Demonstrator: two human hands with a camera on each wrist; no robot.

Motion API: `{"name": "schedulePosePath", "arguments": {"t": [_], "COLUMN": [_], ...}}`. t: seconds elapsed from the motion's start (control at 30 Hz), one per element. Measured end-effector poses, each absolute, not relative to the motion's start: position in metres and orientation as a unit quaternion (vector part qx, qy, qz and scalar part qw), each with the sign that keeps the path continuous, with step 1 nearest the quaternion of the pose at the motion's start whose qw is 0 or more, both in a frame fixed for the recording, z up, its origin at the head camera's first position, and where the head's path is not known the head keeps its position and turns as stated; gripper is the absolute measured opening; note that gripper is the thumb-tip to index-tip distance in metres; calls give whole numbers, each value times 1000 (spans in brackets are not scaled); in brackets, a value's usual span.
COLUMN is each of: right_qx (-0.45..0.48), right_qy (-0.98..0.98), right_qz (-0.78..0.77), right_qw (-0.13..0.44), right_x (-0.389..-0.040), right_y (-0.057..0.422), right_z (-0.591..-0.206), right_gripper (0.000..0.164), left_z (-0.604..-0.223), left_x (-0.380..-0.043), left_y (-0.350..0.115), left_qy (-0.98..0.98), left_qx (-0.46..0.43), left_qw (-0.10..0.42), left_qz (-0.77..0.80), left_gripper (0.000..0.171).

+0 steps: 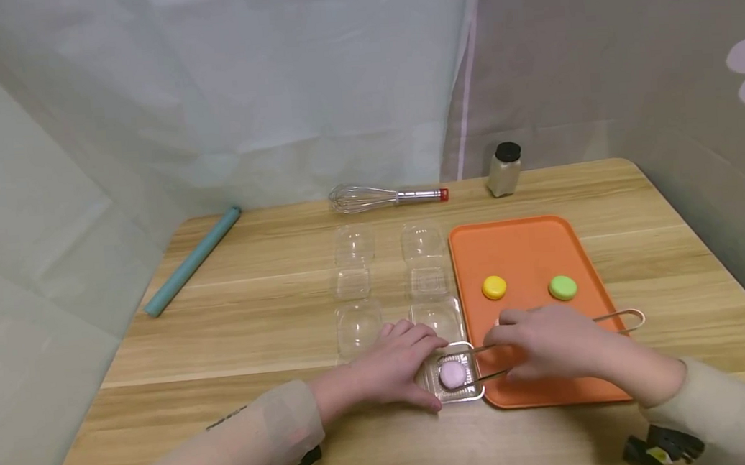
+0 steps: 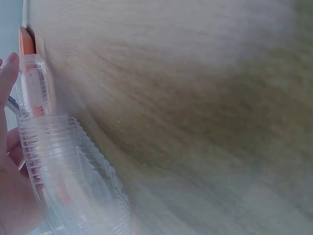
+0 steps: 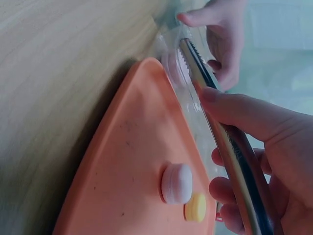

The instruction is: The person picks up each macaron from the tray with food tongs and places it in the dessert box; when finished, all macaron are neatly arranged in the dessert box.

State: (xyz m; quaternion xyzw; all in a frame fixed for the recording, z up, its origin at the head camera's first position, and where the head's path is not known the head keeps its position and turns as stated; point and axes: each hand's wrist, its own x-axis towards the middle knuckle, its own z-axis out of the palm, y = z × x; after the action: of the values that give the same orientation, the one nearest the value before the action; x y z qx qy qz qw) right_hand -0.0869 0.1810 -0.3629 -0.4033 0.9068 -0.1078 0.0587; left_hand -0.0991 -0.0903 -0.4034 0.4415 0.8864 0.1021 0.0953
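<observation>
My right hand (image 1: pixel 551 339) grips metal tongs (image 3: pixel 234 152), which reach left over the tray's edge. Their tips stand either side of a lilac macaron (image 1: pixel 452 374) inside a small clear plastic box (image 1: pixel 468 397); whether they touch it I cannot tell. With thumb and fingers spread about its left side, my left hand (image 1: pixel 398 367) holds that box. On the orange tray (image 1: pixel 516 240) lie a yellow macaron (image 1: pixel 494 287) and a green macaron (image 1: pixel 563 287). A pale pink macaron (image 3: pixel 177 183), mostly hidden by my right hand in the head view, also lies there.
Other clear plastic boxes (image 1: pixel 360 327) stand in two columns left of the tray. Behind them lies a whisk (image 1: pixel 370 198), with a black-lidded jar (image 1: pixel 504 171) at the back right. A teal rolled tube (image 1: pixel 193 263) lies at the table's left.
</observation>
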Motion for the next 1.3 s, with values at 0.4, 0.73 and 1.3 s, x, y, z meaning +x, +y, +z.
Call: {"name": "schedulePosePath", "arguments": {"t": [0.4, 0.73, 1.3], "right_qx": [-406, -381, -306], "right_qy": [901, 902, 930], "right_qz": [-146, -184, -181], "right_qw": [49, 86, 93], "right_x": [-89, -89, -97], "right_y": [205, 226, 255], "right_z": [-360, -353, -352], "right_gripper": [37, 39, 41], "left_z": [-402, -401, -389], "left_x": [-99, -100, -107], "left_y": [-90, -90, -105], "left_qy": [887, 886, 897], "left_qx": [442, 443, 426], "left_qw": [96, 101, 76], "left_qz": [95, 89, 90], "left_gripper": [88, 90, 98]}}
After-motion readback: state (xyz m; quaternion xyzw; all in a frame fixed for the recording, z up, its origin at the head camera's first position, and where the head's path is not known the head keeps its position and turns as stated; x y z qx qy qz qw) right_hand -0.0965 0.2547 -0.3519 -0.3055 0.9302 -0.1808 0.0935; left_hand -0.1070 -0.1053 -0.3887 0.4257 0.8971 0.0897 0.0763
